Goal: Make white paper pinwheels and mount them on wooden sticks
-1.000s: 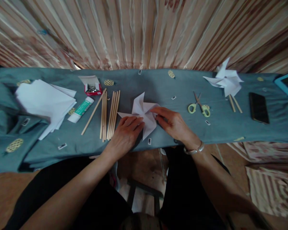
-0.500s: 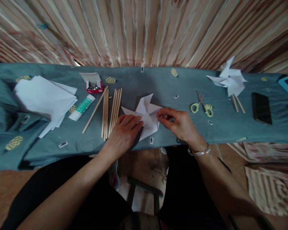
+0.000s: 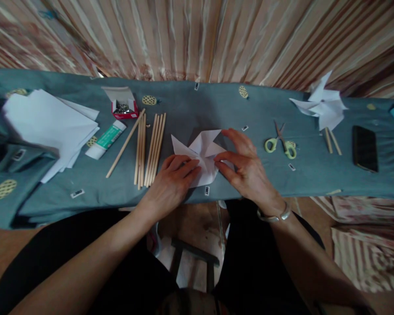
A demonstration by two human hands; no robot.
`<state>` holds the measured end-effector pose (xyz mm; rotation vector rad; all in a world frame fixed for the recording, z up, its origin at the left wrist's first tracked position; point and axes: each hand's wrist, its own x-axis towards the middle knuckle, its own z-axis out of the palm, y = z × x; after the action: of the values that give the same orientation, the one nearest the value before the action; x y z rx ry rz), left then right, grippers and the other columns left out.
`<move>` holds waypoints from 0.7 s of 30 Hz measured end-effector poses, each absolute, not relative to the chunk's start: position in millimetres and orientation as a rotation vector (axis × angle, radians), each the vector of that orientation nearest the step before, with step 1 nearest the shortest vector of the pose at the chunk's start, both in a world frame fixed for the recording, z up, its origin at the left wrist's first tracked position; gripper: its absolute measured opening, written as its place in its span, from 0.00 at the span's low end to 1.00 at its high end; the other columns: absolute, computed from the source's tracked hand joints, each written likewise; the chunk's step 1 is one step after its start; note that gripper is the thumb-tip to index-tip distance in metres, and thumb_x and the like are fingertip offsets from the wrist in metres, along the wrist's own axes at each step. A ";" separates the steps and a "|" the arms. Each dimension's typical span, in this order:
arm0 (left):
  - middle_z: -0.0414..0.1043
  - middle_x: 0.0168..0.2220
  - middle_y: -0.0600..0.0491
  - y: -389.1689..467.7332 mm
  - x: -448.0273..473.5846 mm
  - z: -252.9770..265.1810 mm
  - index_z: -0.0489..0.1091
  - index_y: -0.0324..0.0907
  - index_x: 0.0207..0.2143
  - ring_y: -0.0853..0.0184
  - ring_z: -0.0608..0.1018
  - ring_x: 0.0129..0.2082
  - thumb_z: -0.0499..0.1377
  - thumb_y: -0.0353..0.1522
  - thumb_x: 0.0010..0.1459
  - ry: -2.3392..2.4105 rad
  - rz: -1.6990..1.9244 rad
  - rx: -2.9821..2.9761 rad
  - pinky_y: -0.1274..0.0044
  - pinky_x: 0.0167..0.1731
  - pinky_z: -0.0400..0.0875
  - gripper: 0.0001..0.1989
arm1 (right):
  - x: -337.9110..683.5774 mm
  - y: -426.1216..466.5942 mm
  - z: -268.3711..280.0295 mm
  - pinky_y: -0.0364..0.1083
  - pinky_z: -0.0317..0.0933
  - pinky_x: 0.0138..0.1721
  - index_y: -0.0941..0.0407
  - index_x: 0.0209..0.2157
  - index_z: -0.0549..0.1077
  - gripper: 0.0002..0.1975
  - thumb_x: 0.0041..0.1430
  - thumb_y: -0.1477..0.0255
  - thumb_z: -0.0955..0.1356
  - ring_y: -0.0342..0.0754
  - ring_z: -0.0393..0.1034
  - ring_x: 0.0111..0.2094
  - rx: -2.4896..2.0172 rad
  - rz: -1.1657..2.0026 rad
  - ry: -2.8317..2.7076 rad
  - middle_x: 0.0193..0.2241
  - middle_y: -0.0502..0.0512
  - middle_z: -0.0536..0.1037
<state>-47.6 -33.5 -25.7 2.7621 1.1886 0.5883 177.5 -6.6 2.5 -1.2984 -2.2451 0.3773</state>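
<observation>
Pins [image 3: 121, 108] in red box [image 3: 128, 115]

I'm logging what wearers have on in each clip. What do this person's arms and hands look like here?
Both forearms are bare, with no sleeves or gloves showing. The right hand has a silver-coloured bangle at the wrist. The left hand shows no ring, watch or band.

I see dim, soft light with weak shadows; the table [image 3: 216, 105] bows from wide-lens distortion, the curtain [image 3: 197, 35] smears near the edges, and no glare shows.
</observation>
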 end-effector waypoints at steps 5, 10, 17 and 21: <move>0.75 0.53 0.42 -34.3 -47.3 -28.8 0.73 0.37 0.52 0.52 0.72 0.53 0.53 0.24 0.64 1.172 0.591 2.772 0.58 0.51 0.69 0.16 | 170.4 3.1 -5.4 0.68 0.49 0.66 0.50 0.36 0.78 0.08 0.64 0.71 0.65 0.61 0.47 0.70 -1.298 0.346 -2.250 0.66 0.50 0.63; 0.76 0.52 0.43 -34.4 -46.5 -28.0 0.72 0.36 0.51 0.53 0.71 0.53 0.52 0.26 0.65 1.163 0.604 2.775 0.59 0.52 0.68 0.15 | 162.5 8.0 -8.7 0.69 0.49 0.66 0.51 0.37 0.77 0.08 0.63 0.73 0.65 0.61 0.45 0.71 -1.279 0.347 -2.275 0.66 0.51 0.62; 0.76 0.51 0.44 -34.5 -44.4 -26.6 0.73 0.39 0.50 0.53 0.71 0.52 0.53 0.27 0.66 1.166 0.576 2.754 0.60 0.52 0.67 0.14 | 156.7 11.6 -12.5 0.70 0.49 0.65 0.52 0.35 0.77 0.08 0.62 0.74 0.65 0.63 0.44 0.71 -1.267 0.344 -2.303 0.66 0.52 0.62; 0.76 0.51 0.44 -34.6 -44.5 -27.5 0.73 0.37 0.50 0.53 0.71 0.52 0.54 0.28 0.66 1.158 0.574 2.768 0.60 0.52 0.67 0.13 | 154.3 13.0 -13.7 0.68 0.48 0.65 0.52 0.34 0.76 0.08 0.63 0.74 0.65 0.62 0.44 0.71 -1.259 0.339 -2.316 0.66 0.53 0.62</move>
<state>-44.5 -34.6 -27.5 2.7675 1.1579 0.5740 154.3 13.0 -13.7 -1.2588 -2.3156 0.3392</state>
